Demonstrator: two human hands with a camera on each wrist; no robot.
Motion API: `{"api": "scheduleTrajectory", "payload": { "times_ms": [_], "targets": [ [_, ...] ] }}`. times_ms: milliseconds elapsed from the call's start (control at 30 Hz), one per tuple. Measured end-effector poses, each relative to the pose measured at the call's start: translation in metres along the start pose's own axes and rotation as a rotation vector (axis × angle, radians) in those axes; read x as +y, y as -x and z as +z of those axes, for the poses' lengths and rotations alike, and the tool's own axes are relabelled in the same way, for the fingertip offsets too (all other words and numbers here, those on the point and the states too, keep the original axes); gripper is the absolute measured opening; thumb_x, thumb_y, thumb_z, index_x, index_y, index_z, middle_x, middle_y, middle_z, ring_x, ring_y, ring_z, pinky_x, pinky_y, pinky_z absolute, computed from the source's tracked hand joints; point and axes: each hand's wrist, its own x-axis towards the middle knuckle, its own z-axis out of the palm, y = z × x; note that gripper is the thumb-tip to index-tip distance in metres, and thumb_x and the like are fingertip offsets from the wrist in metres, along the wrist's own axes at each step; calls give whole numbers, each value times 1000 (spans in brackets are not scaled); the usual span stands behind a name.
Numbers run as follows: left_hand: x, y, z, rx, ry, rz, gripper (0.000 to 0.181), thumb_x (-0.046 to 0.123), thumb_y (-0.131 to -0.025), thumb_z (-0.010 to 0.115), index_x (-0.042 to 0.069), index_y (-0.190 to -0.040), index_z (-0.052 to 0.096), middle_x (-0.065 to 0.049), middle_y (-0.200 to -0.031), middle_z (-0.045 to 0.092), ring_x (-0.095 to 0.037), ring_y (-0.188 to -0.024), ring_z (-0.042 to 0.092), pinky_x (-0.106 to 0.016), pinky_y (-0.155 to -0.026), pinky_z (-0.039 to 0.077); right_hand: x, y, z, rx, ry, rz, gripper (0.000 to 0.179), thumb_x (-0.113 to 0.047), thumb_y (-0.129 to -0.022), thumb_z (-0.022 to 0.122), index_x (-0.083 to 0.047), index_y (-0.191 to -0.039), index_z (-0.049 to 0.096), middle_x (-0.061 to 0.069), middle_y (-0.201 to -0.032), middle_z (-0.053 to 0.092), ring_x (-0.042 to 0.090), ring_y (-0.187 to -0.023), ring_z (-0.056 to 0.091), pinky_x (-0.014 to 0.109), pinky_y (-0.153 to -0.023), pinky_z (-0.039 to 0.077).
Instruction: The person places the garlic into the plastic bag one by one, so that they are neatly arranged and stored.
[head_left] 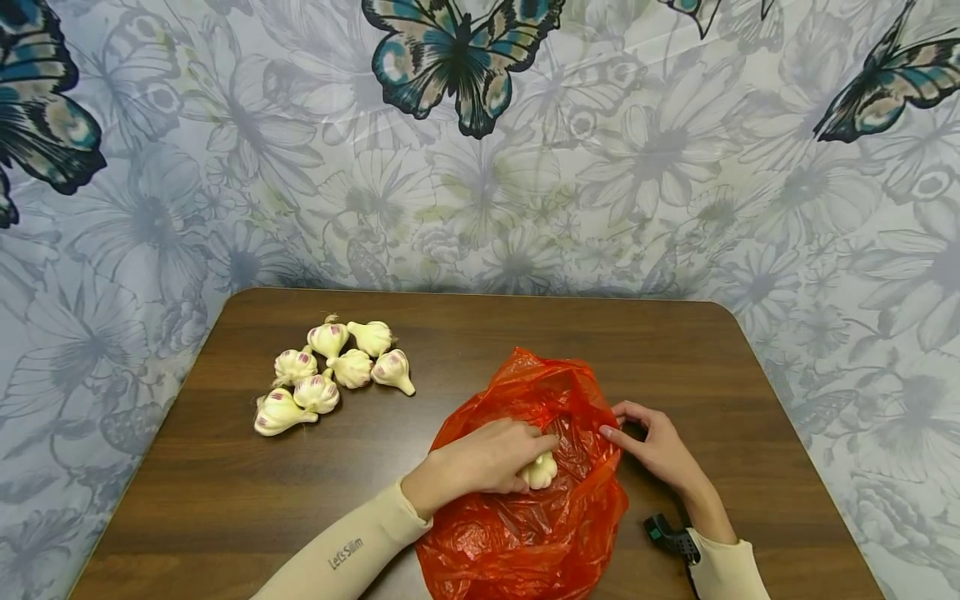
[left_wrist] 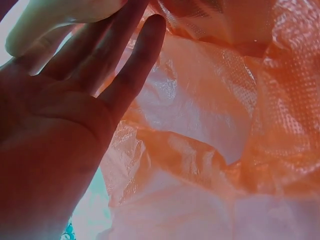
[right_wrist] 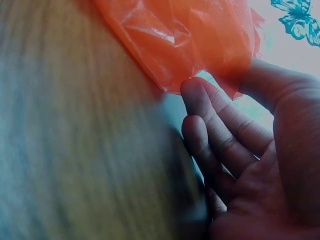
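Observation:
A crinkled red plastic bag (head_left: 517,533) lies on the table with its mouth spread. Over that mouth, my left hand (head_left: 487,458) grips a garlic bulb (head_left: 542,471), whose pale underside shows below the fingers. The left wrist view catches part of the same garlic bulb (left_wrist: 60,20) against the fingers, with the thin bag wall (left_wrist: 195,100) beside them. On the bag's right side, my right hand (head_left: 656,446) pinches the rim between thumb and fingers. Up close in the right wrist view, the bag's edge (right_wrist: 170,45) runs between thumb and fingertips (right_wrist: 194,95).
Several garlic bulbs (head_left: 350,368) with purple-streaked skins sit in a loose group at the back left of the brown wooden table (head_left: 660,350). A dark strap with a small device (head_left: 671,537) circles the right wrist. Behind the table hangs a butterfly-patterned cloth (head_left: 517,200).

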Motion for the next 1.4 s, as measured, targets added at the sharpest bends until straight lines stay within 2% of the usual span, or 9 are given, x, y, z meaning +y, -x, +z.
{"api": "scheduleTrajectory", "payload": {
  "times_ms": [200,433,700,900,1100,1400],
  "targets": [
    [1,2,-1,6,-23,-18,61,38,-86,89,20,-139,63,7,-123,69,-13,-121,62,-32,-111,49,2,0,0,3,9,8,9,-19,-100,75,-21,-107,72,-3,-93,72,13,-88,62,25,-83,48],
    [1,3,-1,23,-15,7,64,44,-84,89,21,-137,63,8,-117,69,-11,-115,63,-30,-107,50,3,0,0,6,2,15,9,-18,-100,75,-20,-108,72,-2,-95,71,13,-89,62,25,-83,49],
    [-1,4,-2,66,20,38,68,53,-88,82,16,-142,62,3,-134,66,-14,-127,59,-32,-112,47,5,-1,2,7,8,23,8,-20,-101,74,-20,-108,72,-3,-95,73,13,-91,63,25,-86,50],
    [-2,5,-3,83,47,69,74,58,-86,81,16,-143,62,5,-135,66,-12,-128,59,-32,-110,48,4,-1,4,12,18,26,9,-20,-100,74,-19,-109,72,-2,-95,73,12,-91,63,24,-86,49],
    [1,12,-5,89,64,104,72,60,-87,79,16,-142,62,4,-135,66,-12,-129,59,-32,-109,48,0,5,9,20,-3,38,9,-20,-100,74,-18,-109,72,-1,-95,73,13,-91,62,24,-86,48],
    [5,22,-9,116,53,120,69,63,-89,76,17,-138,64,6,-132,66,-10,-126,60,-30,-110,48,-5,14,16,28,-11,27,8,-18,-101,73,-17,-109,72,0,-95,73,13,-92,63,24,-86,48]
  ]
}}
